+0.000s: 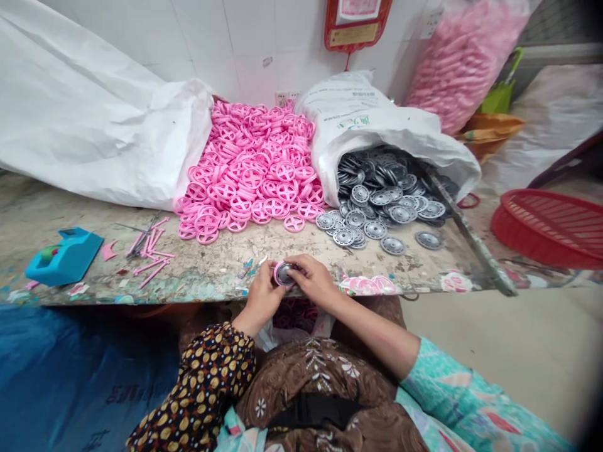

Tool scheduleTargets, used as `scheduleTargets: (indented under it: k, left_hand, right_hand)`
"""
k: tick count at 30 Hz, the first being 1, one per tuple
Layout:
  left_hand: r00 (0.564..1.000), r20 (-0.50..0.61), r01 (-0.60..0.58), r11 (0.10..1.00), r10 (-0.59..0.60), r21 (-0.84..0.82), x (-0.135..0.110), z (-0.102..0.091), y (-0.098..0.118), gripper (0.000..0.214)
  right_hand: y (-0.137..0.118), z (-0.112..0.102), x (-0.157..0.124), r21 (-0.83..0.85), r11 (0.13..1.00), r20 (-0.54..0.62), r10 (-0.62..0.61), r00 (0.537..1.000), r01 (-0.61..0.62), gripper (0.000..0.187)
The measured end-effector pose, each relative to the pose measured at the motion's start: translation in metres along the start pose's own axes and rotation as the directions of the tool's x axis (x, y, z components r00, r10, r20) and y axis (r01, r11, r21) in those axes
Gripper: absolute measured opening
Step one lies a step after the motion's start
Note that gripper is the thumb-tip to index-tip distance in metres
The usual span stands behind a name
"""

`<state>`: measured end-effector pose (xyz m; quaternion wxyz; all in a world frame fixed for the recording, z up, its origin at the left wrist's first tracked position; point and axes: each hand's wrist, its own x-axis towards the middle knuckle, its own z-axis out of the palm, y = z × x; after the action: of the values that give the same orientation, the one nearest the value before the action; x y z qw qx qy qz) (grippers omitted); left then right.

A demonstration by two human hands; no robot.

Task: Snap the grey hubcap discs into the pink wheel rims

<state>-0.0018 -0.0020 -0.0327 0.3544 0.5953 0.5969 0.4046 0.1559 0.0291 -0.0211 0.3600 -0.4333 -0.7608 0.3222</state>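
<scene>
Between my two hands, just above the table's front edge, is a small pink wheel with a grey hubcap disc (pixel 284 274) set against its face. My left hand (pixel 264 296) grips the pink rim from the left. The thumb and fingers of my right hand (pixel 311 280) close on the disc from the right; whether it is fully seated I cannot tell. Behind my hands spreads a large heap of pink wheels (pixel 264 160). Grey discs (pixel 375 229) spill out of a white sack (pixel 400 125) to the right of that heap.
A blue tape dispenser (pixel 66 256) and pink sticks (pixel 151 251) lie on the worn table (pixel 226 263) at left. A metal bar (pixel 475 242) slants out of the sack towards the front edge, near a red basket (pixel 549 229). Below my hands sits an open bag (pixel 296 314) containing pink pieces.
</scene>
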Motion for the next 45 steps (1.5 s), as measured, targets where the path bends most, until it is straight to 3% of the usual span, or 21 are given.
scheduleTargets:
  k: [3,5,8,11,14,19,22,25,28,32,35,38,41,45]
  left_hand:
    - [0.988,0.120,0.144,0.887,-0.101,-0.440,-0.004,0.000,0.010,0.043]
    - [0.977,0.182,0.202,0.780,-0.115,-0.592,-0.007,-0.004,0.018,0.039]
    - [0.973,0.198,0.219,0.719,-0.115,-0.660,-0.010,-0.009,0.027,0.032]
    - [0.982,0.161,0.181,0.740,-0.099,-0.648,-0.013,-0.009,0.032,0.025]
    - [0.996,0.072,0.087,0.816,-0.056,-0.571,-0.014,-0.005,0.034,0.019]
    - [0.999,-0.036,0.001,0.883,-0.021,-0.469,-0.015,0.000,0.032,0.012]
    - [0.996,0.058,0.083,0.910,-0.065,-0.405,-0.016,-0.006,0.026,0.011]
    - [0.972,0.220,0.134,0.964,-0.082,-0.231,-0.018,-0.019,0.019,0.012]
    - [0.967,0.226,0.153,0.974,-0.114,-0.164,-0.018,-0.039,0.012,0.026]
    - [0.978,0.025,0.208,0.954,-0.208,-0.214,-0.003,-0.067,-0.002,0.037]
    - [0.965,-0.236,0.082,0.988,-0.112,-0.134,0.020,-0.091,-0.020,0.038]
    - [0.876,-0.465,-0.053,0.983,0.130,0.174,0.051,-0.117,-0.037,0.035]
    - [0.798,-0.506,-0.063,0.881,0.327,0.469,0.087,-0.136,-0.042,0.038]
    - [0.808,-0.454,0.001,0.771,0.375,0.637,0.135,-0.134,-0.027,0.051]
  right_hand:
    - [-0.006,-0.003,-0.003,0.089,0.996,-0.051,0.010,0.999,-0.005,0.031]
    - [-0.011,-0.007,-0.002,0.155,0.986,-0.054,0.075,0.996,-0.066,0.043]
    - [-0.018,-0.015,0.001,0.283,0.949,0.023,0.135,0.991,-0.136,0.047]
    - [-0.023,-0.022,0.001,0.416,0.897,0.158,0.093,0.983,-0.152,0.034]
    - [-0.026,-0.023,-0.004,0.436,0.888,0.206,0.060,0.977,-0.147,0.020]
    - [-0.030,-0.011,-0.012,0.360,0.921,0.040,0.148,0.988,-0.152,0.013]
    - [-0.026,-0.006,-0.016,0.349,0.918,0.098,0.163,0.982,-0.187,0.014]
    - [-0.021,-0.007,-0.025,0.145,0.969,0.255,0.160,0.954,-0.201,0.015]
    - [-0.022,-0.013,-0.038,-0.155,0.987,0.344,0.081,0.935,-0.028,0.020]
    - [-0.024,-0.020,-0.043,-0.331,0.932,0.350,-0.026,0.936,0.149,0.034]
    - [-0.014,-0.027,-0.025,-0.382,0.904,0.327,-0.061,0.943,0.191,0.035]
    - [0.006,-0.037,0.008,-0.467,0.856,0.311,-0.077,0.947,0.222,0.039]
    - [0.024,-0.049,0.053,-0.618,0.766,0.221,-0.047,0.974,0.177,0.048]
    - [0.035,-0.054,0.119,-0.738,0.673,0.063,0.000,0.998,0.046,0.061]
